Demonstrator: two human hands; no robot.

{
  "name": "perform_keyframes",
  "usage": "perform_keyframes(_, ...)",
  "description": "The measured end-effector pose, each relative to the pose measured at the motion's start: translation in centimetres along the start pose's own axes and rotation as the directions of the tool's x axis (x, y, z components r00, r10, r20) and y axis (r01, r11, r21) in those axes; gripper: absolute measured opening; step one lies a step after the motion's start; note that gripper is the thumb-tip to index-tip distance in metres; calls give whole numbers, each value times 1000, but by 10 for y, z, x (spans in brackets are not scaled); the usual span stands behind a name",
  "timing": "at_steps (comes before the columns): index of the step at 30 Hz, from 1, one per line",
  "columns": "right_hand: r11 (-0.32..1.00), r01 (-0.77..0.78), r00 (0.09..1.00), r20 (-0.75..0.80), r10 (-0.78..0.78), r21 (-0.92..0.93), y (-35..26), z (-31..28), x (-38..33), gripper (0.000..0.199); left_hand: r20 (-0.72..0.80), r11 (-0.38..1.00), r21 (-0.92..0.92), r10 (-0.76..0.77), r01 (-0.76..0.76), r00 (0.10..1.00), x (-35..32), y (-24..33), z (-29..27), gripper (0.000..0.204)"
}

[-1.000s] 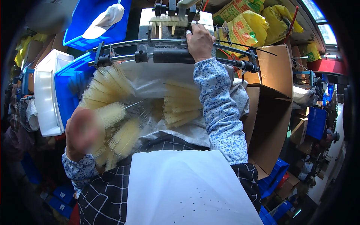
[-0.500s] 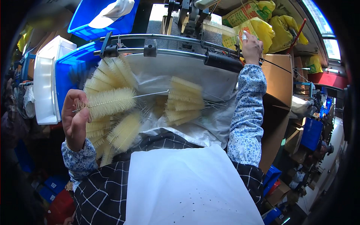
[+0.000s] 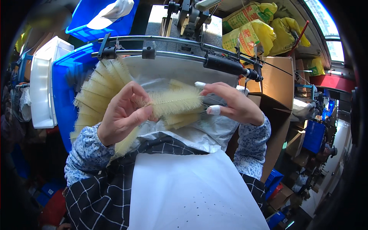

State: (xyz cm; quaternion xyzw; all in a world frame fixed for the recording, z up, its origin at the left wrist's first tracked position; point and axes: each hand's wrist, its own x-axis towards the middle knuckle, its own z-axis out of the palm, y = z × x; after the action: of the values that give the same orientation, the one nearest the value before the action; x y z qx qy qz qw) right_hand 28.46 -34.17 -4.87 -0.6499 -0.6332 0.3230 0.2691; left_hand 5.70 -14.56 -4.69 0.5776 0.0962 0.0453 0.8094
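A pale, bristly bottle brush lies level above the lap, held at its left end between the thumb and fingers of my left hand. At its other end is my right hand, with thumb and fingers apart and white wraps on two fingertips. Whether those fingers touch the brush's wire I cannot tell. Beneath it, more brushes rest on a whitish plastic sheet. A fanned stack of brushes lies beside my left hand, partly hidden by it.
A machine with metal rods and a black cylinder spans the far side. Blue bins and a white tray stand left. To the right is a cardboard box, with yellow sacks behind the machine.
My right hand has come down from the machine to the brush's right end. My left hand has moved right. The brush formerly at the machine beside my right hand is gone from there.
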Motion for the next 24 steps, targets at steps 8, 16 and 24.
perform_keyframes(8, 960, -147, 802, -596, -25, -237, 23, 32, 57, 31, -79, 726, 646, -243, 235, 967, -41, 6, -18, 56)
perform_keyframes(16, 538, -697, 631, -762, 147, -473, 145, -19, 65, 28, -181, 177, 941, -459, 289, 870, -98, -14, -28, 60)
perform_keyframes(24, 589, -640, 676, -726, 127, -493, 148, -20, 70, 28, -207, 242, 916, -399, 320, 893, -95, -12, -25, 62)
